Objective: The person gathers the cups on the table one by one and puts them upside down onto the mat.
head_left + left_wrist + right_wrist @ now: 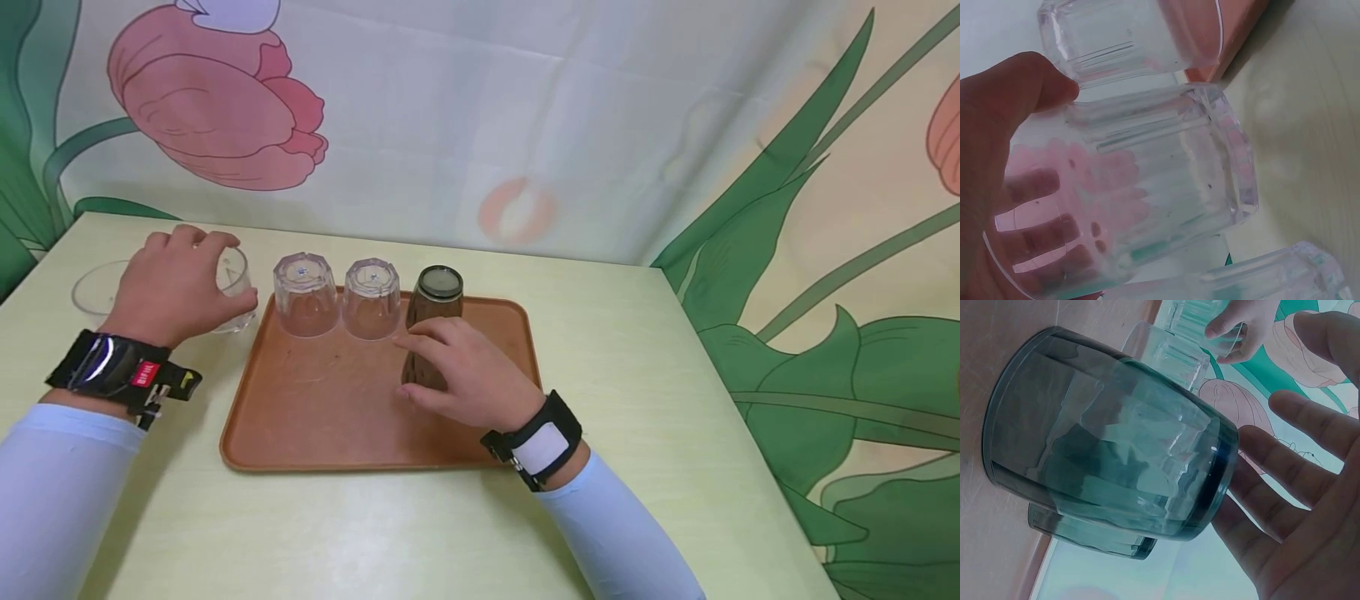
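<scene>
My left hand [168,287] grips an upright clear faceted glass [1166,169] just off the tray's left edge, thumb on one side and fingers round the other. Farther left, another upright clear glass [93,287] stands partly behind this hand. On the brown tray [322,425], two clear glasses [306,296] [372,300] rest upside down along the back. My right hand [480,371] has its fingers spread beside a dark green-grey glass [1110,437] standing mouth down on the tray, fingertips right at its base. A second dark glass [440,287] stands inverted behind it.
The tray lies on a pale table [615,400]. A flower-printed curtain [420,125] hangs along the table's back edge and its right side.
</scene>
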The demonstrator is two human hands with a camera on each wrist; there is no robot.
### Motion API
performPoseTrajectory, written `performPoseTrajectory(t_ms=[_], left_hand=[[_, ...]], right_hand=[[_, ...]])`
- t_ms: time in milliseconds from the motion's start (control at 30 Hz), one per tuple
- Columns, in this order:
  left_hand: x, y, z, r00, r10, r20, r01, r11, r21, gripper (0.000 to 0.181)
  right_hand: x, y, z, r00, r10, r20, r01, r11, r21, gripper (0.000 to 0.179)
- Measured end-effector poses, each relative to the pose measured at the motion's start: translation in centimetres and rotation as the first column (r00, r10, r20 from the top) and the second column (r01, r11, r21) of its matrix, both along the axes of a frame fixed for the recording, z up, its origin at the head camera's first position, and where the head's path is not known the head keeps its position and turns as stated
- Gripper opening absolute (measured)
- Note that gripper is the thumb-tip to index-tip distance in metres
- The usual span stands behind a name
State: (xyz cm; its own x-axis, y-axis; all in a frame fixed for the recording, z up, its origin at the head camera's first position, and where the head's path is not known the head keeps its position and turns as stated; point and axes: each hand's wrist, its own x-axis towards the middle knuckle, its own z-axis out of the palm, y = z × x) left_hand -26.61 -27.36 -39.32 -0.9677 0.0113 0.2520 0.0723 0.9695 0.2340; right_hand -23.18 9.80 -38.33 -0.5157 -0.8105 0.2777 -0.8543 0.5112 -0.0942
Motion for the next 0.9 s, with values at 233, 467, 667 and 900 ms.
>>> performPoseTrajectory(t_ms=[233,467,667,900], left_hand=[[0.8,0.2,0.7,0.999,-0.012,-0.040,0.012,1.000,0.009,0.064],[1.5,0.8,1.3,0.998,-0.011,-0.068,0.012,1.000,0.015,0.061],[2.3,1.4,1.9,0.997,-0.013,-0.074,0.014,1.000,0.020,0.059],[3.5,2.3,2.5,0.994,-0.030,-0.106,0.035,0.998,0.044,0.058]], right_hand=[[0.0,0.0,0.1,1.000,-0.004,0.009,0.004,1.000,0.009,0.051],[0.0,-0.1,0.0,1.000,0.002,-0.003,-0.002,1.000,0.018,0.050],[0.1,-0.3,0.1,1.000,0.010,-0.017,-0.010,1.000,0.024,0.050],[0.3,-0.4,0.0,1.000,0.009,-0.012,-0.009,1.000,0.022,0.051]])
